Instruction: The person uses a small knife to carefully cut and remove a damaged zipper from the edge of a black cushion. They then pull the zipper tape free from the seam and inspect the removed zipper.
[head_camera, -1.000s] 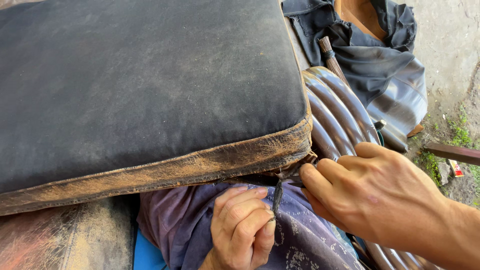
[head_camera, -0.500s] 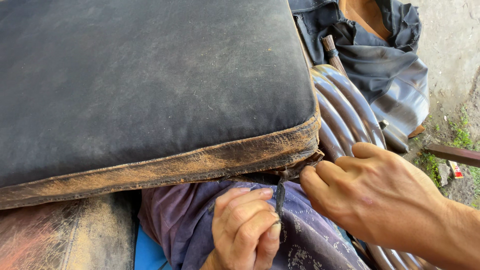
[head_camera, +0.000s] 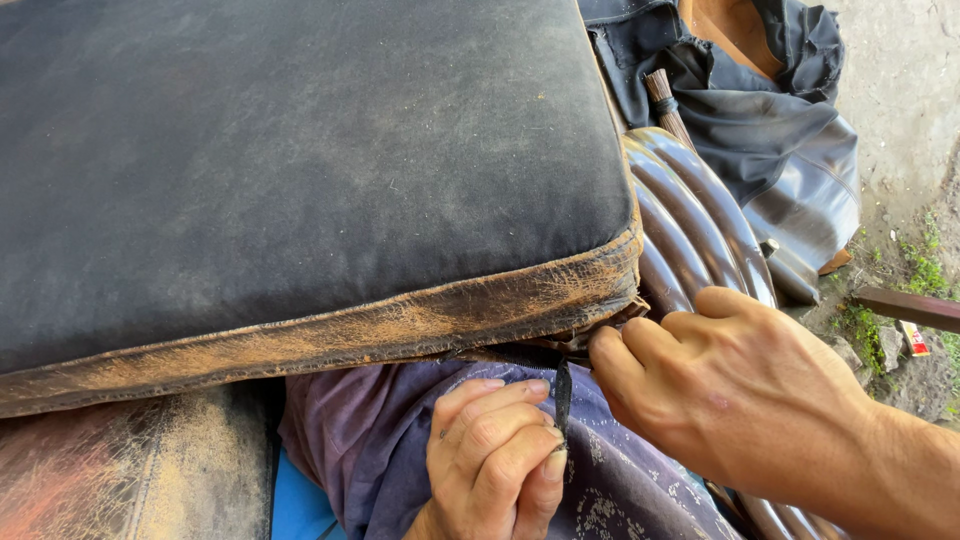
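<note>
A large black seat cushion (head_camera: 300, 170) with a worn, cracked brown edge fills most of the head view. Under its near right corner hangs a short dark strap or zipper pull (head_camera: 563, 395). My left hand (head_camera: 495, 460) is curled beneath the cushion edge, thumb and forefinger pinching the lower end of that strap. Just right of it, my right hand (head_camera: 730, 390) has its fingers bent and pressed against the cushion's corner, gripping the torn edge material there. Both hands rest over purple patterned cloth (head_camera: 640, 490).
A ribbed dark brown cushion (head_camera: 700, 220) lies right of the black one. Dark cloth and a shiny black bag (head_camera: 780, 130) are piled at the top right, with a stick (head_camera: 665, 100) poking out. Bare ground with weeds (head_camera: 920, 270) lies far right. A worn brown surface (head_camera: 130, 470) sits lower left.
The view has shifted slightly, so the cushion sits a little farther right. Both hands hold nearly the same places; the left hand has crept up closer to the cushion edge.
</note>
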